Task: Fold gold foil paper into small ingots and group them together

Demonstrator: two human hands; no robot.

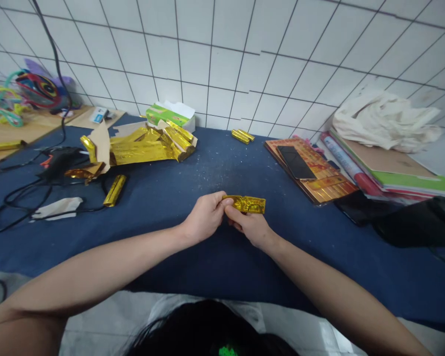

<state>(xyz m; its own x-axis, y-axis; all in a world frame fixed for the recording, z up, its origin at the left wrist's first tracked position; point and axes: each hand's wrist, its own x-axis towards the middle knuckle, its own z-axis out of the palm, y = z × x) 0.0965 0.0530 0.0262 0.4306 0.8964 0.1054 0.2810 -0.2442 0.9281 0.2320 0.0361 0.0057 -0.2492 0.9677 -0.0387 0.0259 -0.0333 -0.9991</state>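
A flat strip of shiny gold foil paper (249, 204) is held above the blue cloth, near the middle of the view. My left hand (205, 216) pinches its left end, fingers closed. My right hand (251, 223) is closed on its lower edge, the thumb pressed against it right beside the left fingers. The strip's free end points right, and its left end is hidden by my fingers. Beyond my hands, two or so small gold rolls (242, 136) lie near the wall. Another gold roll (115, 191) rests to the left.
Crumpled gold foil sheets (141, 148) lie at back left, before a green tissue box (170, 114). Black cables (11, 202) spread at left. On the right, a dark phone (295, 162) rests on a stack of gold-orange sheets (326, 190), beside books under white cloth (385, 121).
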